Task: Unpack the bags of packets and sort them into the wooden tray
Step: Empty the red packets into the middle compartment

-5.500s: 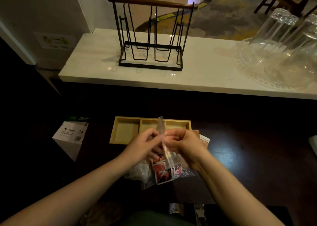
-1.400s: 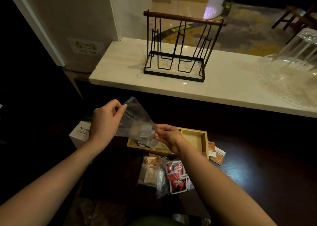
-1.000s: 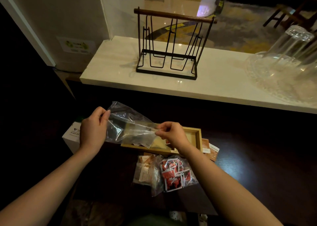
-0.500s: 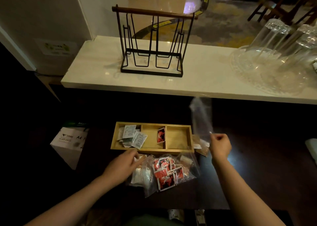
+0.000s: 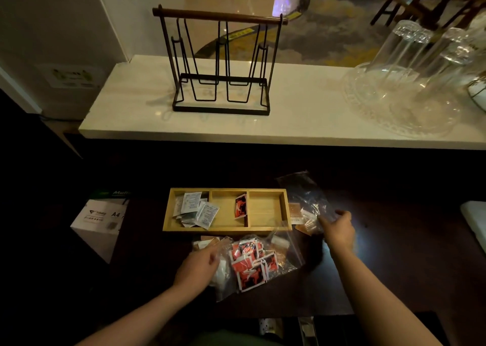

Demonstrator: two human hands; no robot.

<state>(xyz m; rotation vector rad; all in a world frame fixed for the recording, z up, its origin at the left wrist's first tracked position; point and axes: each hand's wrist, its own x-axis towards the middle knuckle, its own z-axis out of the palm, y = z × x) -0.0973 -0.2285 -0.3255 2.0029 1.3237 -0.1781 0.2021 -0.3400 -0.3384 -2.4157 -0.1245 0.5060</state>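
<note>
A wooden tray point(image 5: 286, 209) with three compartments lies on the dark table. Its left compartment holds several white packets point(image 5: 196, 209); one red packet point(image 5: 240, 205) leans in the middle compartment; the right compartment is bare. In front of the tray lies a clear bag of red packets point(image 5: 252, 264). My left hand point(image 5: 197, 266) rests on a second clear bag point(image 5: 222, 272) at its left, fingers curled on the plastic. My right hand point(image 5: 338, 228) holds an empty clear bag point(image 5: 305, 195) low at the tray's right end, over brown packets point(image 5: 295, 211).
A white counter point(image 5: 289, 114) runs behind the table with a black wire rack point(image 5: 221, 64) and upturned glasses on a clear tray point(image 5: 410, 82). A white A4 paper box point(image 5: 101, 222) stands left of the table. A white object point(image 5: 474, 222) sits at the far right edge.
White packets were tipped from the bag into the tray's left compartment. My right hand carried the emptied bag to the right and lowered it; my left hand came down onto the bags in front.
</note>
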